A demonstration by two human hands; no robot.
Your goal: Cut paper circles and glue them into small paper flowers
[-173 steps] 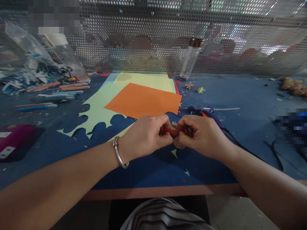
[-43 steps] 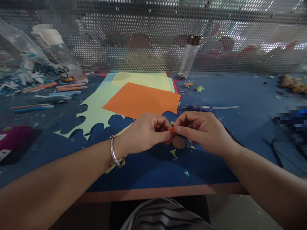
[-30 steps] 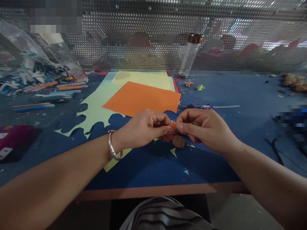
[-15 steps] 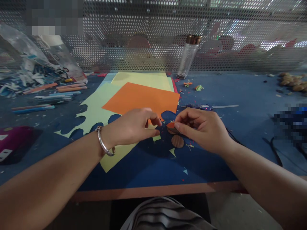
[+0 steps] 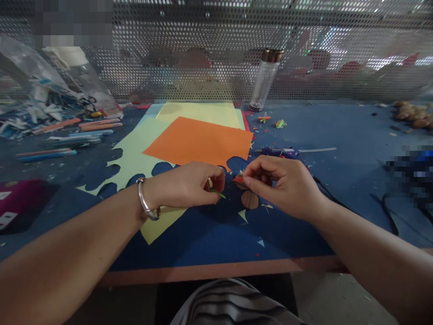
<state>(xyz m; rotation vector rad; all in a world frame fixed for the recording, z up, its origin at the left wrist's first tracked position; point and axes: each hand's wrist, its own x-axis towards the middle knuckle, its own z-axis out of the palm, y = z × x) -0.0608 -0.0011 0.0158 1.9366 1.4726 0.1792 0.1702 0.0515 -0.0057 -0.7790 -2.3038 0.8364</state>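
My left hand [image 5: 192, 184], with a silver bangle at the wrist, has its thumb and fingers pinched on a small light green paper piece [image 5: 219, 194]; only its tip shows. Facing it, my right hand [image 5: 282, 184] holds a small orange paper piece [image 5: 238, 179] between thumb and fingertips. Below those fingertips a round wooden disc [image 5: 250, 200] lies on the blue table. Behind my hands rests an orange sheet [image 5: 199, 140], on top of a pale green sheet [image 5: 135, 149] with scalloped cut-outs. A yellow sheet [image 5: 158, 225] pokes out under my left forearm.
A dark blue tool with a long pale stick [image 5: 318, 150] lies behind my right hand. Two small paper shapes [image 5: 280, 123] and a clear bottle [image 5: 264, 83] are farther back. Coloured sticks [image 5: 54, 154] lie left, paper scraps [image 5: 243, 215] near my hands. Perforated metal [image 5: 209, 76] closes the back.
My left hand has lowered slightly, and its spread thumb and fingers have closed on the light green paper piece. The right hand keeps its pinch on the orange piece, nearly in place.
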